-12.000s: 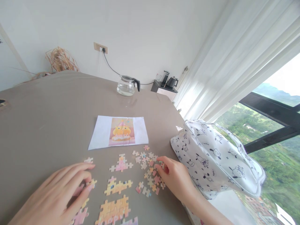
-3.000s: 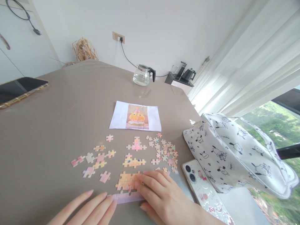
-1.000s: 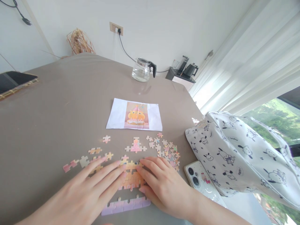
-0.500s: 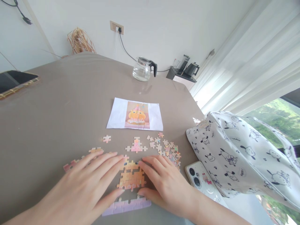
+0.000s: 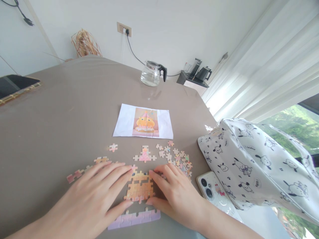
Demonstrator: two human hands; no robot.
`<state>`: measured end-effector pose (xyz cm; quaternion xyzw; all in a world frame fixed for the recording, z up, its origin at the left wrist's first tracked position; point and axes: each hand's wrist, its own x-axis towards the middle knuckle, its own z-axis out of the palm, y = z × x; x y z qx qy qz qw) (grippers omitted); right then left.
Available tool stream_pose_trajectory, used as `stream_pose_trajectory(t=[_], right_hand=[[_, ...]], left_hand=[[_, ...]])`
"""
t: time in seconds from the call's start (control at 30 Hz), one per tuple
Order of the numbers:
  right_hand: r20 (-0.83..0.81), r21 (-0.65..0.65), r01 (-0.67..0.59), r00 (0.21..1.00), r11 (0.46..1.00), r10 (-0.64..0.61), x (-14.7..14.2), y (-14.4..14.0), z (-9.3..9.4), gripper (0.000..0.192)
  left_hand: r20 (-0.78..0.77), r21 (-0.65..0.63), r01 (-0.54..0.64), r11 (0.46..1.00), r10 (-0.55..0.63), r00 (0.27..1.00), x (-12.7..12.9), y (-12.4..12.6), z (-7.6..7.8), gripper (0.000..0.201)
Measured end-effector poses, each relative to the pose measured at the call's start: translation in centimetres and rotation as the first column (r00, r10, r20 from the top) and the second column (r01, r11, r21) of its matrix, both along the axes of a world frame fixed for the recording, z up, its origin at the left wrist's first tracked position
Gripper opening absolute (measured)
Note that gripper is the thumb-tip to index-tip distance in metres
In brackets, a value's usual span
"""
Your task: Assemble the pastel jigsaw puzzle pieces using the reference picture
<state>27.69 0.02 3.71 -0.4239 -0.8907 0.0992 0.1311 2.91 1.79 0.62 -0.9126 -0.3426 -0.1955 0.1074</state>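
Note:
Between my two hands lies a joined orange section of a jigsaw puzzle, with a gap near its top. My left hand rests flat along its left side, fingers stretched out and fingertips at its edge. On the other side my right hand is spread, thumb and fingers apart, touching the section's right edge. Just below sits a joined lilac puzzle strip. A pink joined piece group lies above. Loose puzzle pieces are heaped beyond my right hand, and others lie partly hidden behind my left.
A paper with the printed picture lies beyond the pieces. One single piece sits at left. A phone and a white patterned bag stand at right. Farther back are a glass pot and another phone.
The narrow gap in the orange section looks smaller, its pieces pressed closer together. My right hand's fingers have shifted and bent slightly; my left hand has hardly moved.

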Motion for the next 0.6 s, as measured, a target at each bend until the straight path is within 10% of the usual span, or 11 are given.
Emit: stream_pose_trajectory(t=[0.6], right_hand=[[0.059,-0.061,0.057,0.997,0.997,-0.053,0.4,1.5,1.2,0.022]], left_hand=[[0.029,-0.181,0.050,0.982,-0.045,0.999,-0.8,2.1,0.8,0.030]])
